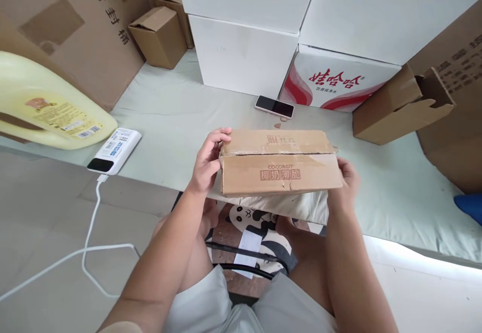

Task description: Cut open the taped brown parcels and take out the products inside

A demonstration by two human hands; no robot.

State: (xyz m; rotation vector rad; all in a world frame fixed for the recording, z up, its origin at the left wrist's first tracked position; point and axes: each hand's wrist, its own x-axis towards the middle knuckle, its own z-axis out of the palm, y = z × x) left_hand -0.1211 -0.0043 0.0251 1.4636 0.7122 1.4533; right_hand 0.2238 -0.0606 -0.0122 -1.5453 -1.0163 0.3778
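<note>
Between my two hands is a brown cardboard box (280, 175) with "COCONUT" and Chinese characters printed on its near flap. Its two top flaps meet along a seam, and bits of clear tape show at the ends. My left hand (207, 164) grips the left end, fingers curled at the upper corner. At the right end, my right hand (345, 177) is closed around the lower corner, slightly blurred, with some fingers hidden behind the box. The box is at the near edge of the cloth-covered surface (169, 122).
A phone (274, 107) lies beyond the box, before stacked white cartons (244, 51). An open cardboard box (399, 107) stands at right. On the left are a yellow jug (48, 102), a white device (115, 151) with a cable (88, 237), and a small carton (158, 36).
</note>
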